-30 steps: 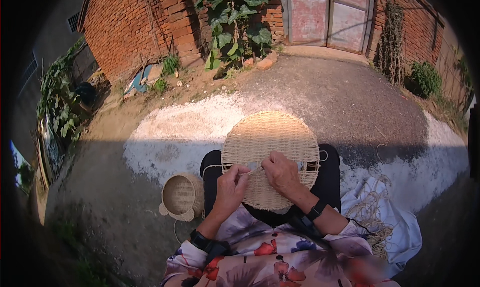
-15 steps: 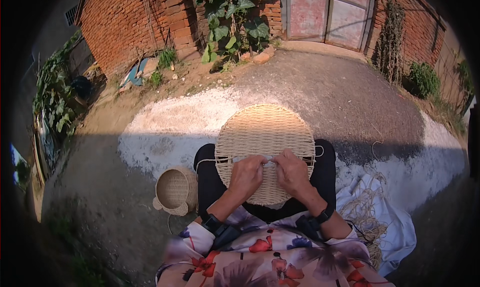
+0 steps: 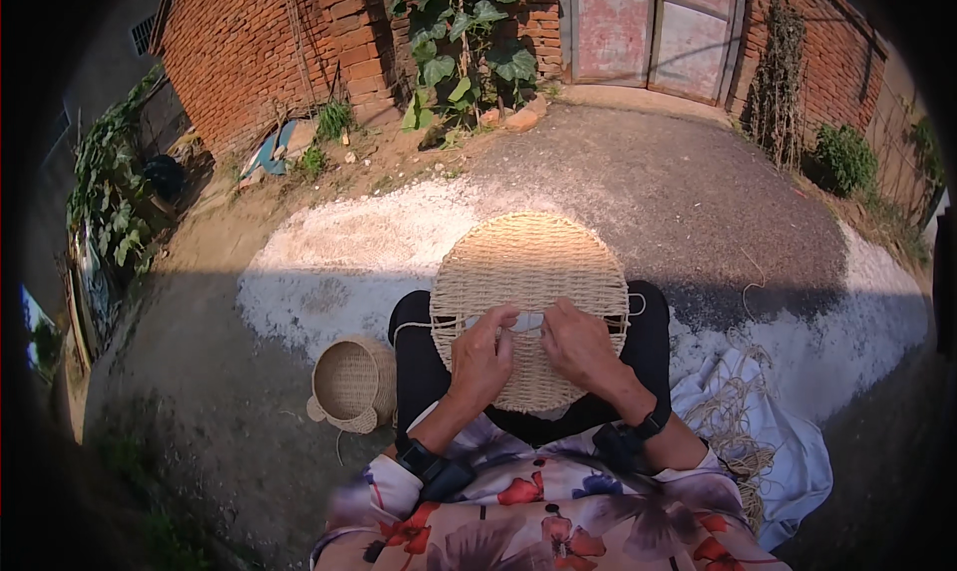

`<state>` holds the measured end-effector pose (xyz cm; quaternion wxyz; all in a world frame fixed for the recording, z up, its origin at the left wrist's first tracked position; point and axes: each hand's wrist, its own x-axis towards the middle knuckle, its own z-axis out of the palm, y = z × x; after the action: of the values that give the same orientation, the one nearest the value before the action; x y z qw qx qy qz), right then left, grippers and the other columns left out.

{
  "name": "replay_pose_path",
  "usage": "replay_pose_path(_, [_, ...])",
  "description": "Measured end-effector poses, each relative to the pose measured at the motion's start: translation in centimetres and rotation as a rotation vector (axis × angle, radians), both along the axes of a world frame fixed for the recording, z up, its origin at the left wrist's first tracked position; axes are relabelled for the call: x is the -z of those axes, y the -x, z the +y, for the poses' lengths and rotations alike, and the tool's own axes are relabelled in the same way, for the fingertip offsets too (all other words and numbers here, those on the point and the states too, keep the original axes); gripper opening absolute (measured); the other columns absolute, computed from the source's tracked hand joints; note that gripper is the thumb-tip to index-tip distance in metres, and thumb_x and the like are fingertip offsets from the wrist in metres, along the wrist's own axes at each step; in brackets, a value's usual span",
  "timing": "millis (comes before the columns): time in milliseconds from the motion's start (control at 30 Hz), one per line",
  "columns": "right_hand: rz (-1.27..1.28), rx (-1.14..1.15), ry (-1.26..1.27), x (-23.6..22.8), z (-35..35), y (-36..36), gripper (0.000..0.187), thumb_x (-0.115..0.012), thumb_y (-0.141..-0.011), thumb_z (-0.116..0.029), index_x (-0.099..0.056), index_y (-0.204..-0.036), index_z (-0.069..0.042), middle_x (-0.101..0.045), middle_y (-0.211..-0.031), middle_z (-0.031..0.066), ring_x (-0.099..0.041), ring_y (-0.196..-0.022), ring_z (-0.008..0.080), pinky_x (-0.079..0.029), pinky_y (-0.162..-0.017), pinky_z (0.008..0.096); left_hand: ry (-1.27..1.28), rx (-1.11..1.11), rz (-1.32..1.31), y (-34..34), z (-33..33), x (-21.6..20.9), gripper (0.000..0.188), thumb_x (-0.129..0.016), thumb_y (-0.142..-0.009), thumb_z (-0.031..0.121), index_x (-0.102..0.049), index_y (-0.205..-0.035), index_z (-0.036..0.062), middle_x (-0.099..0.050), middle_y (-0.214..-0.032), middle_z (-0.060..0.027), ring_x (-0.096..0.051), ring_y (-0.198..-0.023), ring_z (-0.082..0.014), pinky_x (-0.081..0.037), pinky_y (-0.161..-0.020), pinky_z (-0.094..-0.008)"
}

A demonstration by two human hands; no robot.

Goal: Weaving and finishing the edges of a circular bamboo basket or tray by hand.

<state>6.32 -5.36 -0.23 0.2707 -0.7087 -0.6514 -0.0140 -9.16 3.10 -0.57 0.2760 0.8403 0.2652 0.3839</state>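
Note:
A round, flat woven piece of tan cord (image 3: 533, 257) rests across my lap, its far part in sunlight. A gap runs across its middle, crossed by a strand of cord, with something pale showing through. My left hand (image 3: 482, 354) is over the gap's left part, thumb and forefinger apart. My right hand (image 3: 578, 344) pinches the cord at the right of the gap; its fingertips partly hide the strand. Cord loops stick out past both side edges of the woven piece.
A small round woven basket (image 3: 377, 382) lies tipped on the ground at my left. Tangled cord (image 3: 733, 422) lies on a white sheet (image 3: 793, 461) at my right. Farther off are a leafy plant (image 3: 464, 48), brick walls (image 3: 244, 53) and a faded metal door (image 3: 613, 33).
My left hand has moved slightly left, away from my right hand, and its thumb and forefinger have parted. My right hand has stayed nearly in place.

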Motion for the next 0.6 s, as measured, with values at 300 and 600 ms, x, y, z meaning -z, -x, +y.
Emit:
replay_pose_path(300, [-0.08,-0.019,-0.029,-0.2,-0.3,-0.6,0.018,-0.059,-0.085,-0.006,-0.063,-0.102,-0.004,-0.061,-0.084,0.0147,-0.066,-0.077,0.0353,-0.052,-0.068,0.0456,0.014,0.193,0.256,-1.0,0.6,-0.8,0.041,-0.048,-0.086,-0.008,-0.055,-0.123,0.0086,-0.07,-0.104,-0.021,-0.07,-0.096,-0.0335,-0.055,-0.078,-0.0419])
replay_pose_path(600, [-0.102,-0.004,0.022,-0.8,0.5,0.7,0.013,-0.061,-0.078,-0.003,-0.061,-0.091,-0.002,-0.059,-0.091,0.0164,-0.065,-0.085,0.0346,-0.051,-0.07,0.0465,0.397,0.229,0.113,-1.1,1.5,0.1,0.046,-0.057,-0.085,-0.003,-0.054,-0.129,0.0127,-0.071,-0.095,-0.0144,-0.063,-0.065,-0.015,-0.051,-0.06,-0.0318])
